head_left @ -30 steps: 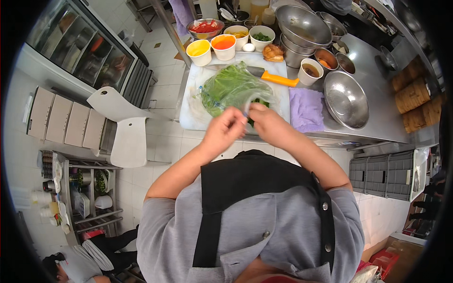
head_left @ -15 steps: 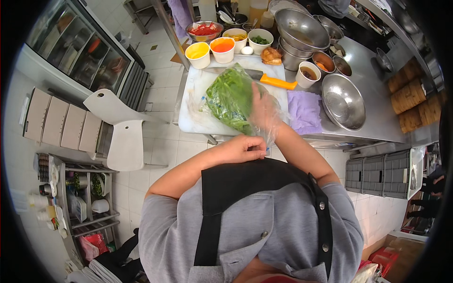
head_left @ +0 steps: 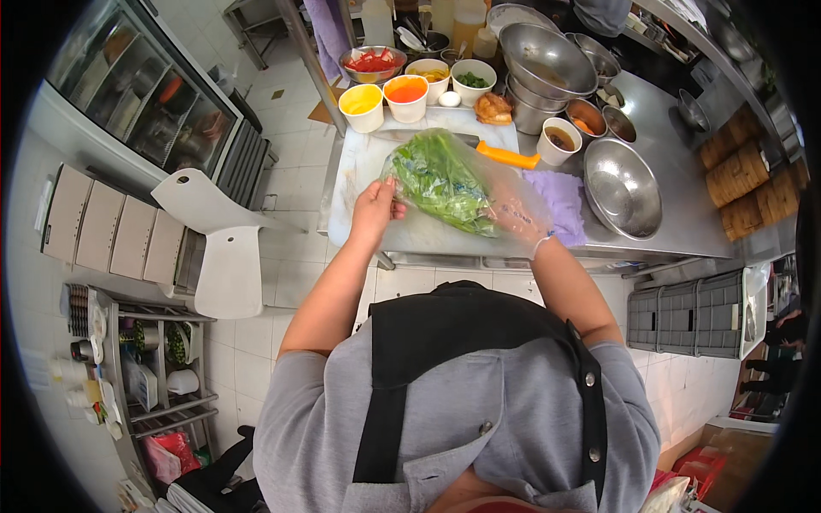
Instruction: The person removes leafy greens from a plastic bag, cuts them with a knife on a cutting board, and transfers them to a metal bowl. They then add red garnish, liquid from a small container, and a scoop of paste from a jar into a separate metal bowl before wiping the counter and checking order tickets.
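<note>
Head: bagged greens (head_left: 440, 178) partly hide knife (head_left: 509, 156).

Open passage lies along the left strip of the cutting board (head_left: 349, 167), between its left edge and the plastic bag of greens (head_left: 438, 178). The left grip (head_left: 376, 210), at the bag's left end, obstructs the near part. Far-side access is restricted by the knife (head_left: 508, 156) beyond the bag, then by the yellow-filled cup (head_left: 363, 121) and orange-filled cup (head_left: 406, 111). On the right, a metal bowl (head_left: 623, 188) obstructs; bare bench (head_left: 680, 162) between it and the bamboo steamers (head_left: 737, 181) affords clearance.
</note>
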Available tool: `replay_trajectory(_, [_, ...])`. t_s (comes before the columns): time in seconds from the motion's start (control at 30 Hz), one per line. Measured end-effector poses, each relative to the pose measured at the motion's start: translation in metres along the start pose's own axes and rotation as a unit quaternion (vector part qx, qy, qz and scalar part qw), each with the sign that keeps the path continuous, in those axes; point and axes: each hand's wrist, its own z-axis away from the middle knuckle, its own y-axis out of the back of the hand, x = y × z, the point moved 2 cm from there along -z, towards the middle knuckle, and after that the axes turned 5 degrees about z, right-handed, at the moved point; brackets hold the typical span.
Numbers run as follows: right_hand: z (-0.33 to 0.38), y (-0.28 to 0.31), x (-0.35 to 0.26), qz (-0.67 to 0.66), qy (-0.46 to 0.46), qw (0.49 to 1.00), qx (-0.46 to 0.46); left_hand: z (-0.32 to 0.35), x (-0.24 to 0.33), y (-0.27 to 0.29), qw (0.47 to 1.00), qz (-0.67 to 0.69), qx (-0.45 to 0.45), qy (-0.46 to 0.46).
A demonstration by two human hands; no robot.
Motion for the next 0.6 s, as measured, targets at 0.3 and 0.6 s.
replay_trajectory(0.3, [-0.016,-0.031,0.050,-0.284,-0.047,0.958,0.006,-0.020,0.026,0.044,0.961,-0.232,0.071,-0.132])
replay_trajectory(0.6, [-0.007,-0.057,0.023,-0.107,-0.068,0.990,-0.059,-0.010,-0.022,-0.006,0.994,-0.064,-0.068,0.064])
